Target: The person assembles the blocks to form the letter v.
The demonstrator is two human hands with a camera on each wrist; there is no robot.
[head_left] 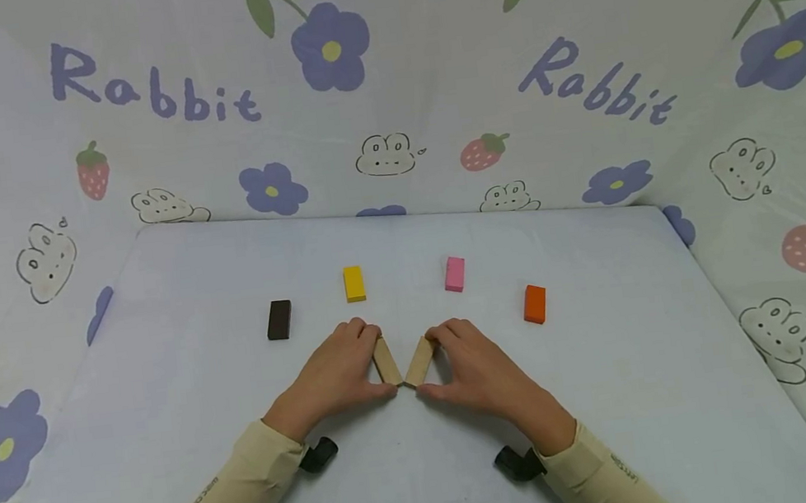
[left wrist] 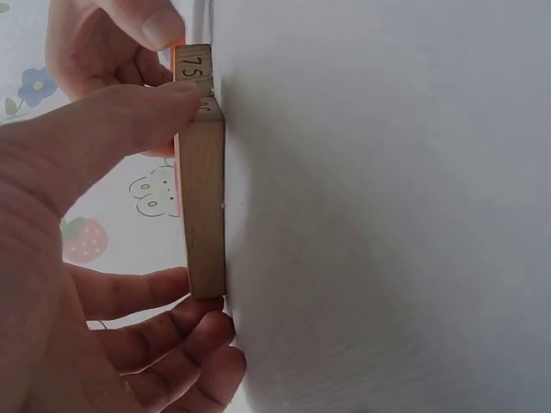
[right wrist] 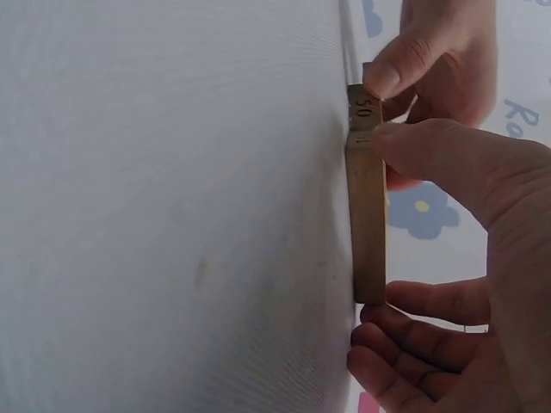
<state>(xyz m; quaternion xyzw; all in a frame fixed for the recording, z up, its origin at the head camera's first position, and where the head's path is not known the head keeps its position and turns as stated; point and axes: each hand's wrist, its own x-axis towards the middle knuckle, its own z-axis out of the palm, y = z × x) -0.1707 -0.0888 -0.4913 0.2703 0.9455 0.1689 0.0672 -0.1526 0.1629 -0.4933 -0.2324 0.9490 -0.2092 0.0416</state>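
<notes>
Two plain wooden blocks lie flat on the white table, tilted so their near ends almost meet in a V. My left hand (head_left: 341,366) pinches the left wooden block (head_left: 386,361) by its two ends, thumb at the near end and fingers at the far end. My right hand (head_left: 479,366) holds the right wooden block (head_left: 420,362) the same way. The left wrist view shows the long side of the left block (left wrist: 205,206), with printed digits at the thumb end. Digits also mark the end of the right block (right wrist: 368,224) in the right wrist view, partly covered by the thumb.
Beyond the hands, a dark brown block (head_left: 280,320), a yellow block (head_left: 354,283), a pink block (head_left: 455,275) and an orange block (head_left: 535,304) lie apart in an arc. A patterned cloth (head_left: 418,59) rises behind the white table (head_left: 161,354).
</notes>
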